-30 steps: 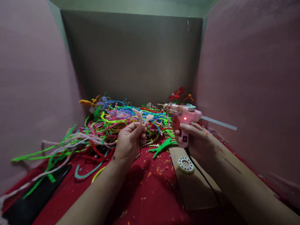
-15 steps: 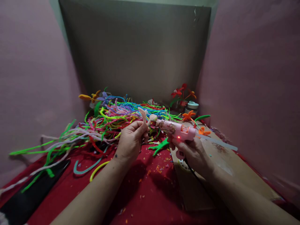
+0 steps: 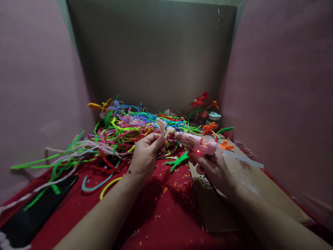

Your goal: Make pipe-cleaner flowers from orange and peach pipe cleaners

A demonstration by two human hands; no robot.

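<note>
My right hand [image 3: 212,166] is wrapped round the handle of a pink hot glue gun [image 3: 196,143], whose small light glows red. A long translucent glue stick [image 3: 243,158] pokes out of its rear. Between thumb and fingers, my left hand [image 3: 148,152] pinches a pale pink pipe cleaner piece [image 3: 161,125] with a bent, fuzzy end. The gun's nozzle is right beside this piece; whether they touch I cannot tell. Below the gun lies a green pipe cleaner shape [image 3: 178,161].
Behind my hands spreads a heap of colourful pipe cleaners [image 3: 135,126]. Cardboard [image 3: 249,180] lies at the right, with orange flowers [image 3: 209,127] by its far end. A lidded jar [image 3: 214,118] stands behind. A black flat object [image 3: 39,211] lies left on the red cloth [image 3: 161,222].
The pale pink piece and my left hand have shifted very slightly to the right. The glue gun stays at nearly the same spot, its nozzle still beside the piece.
</note>
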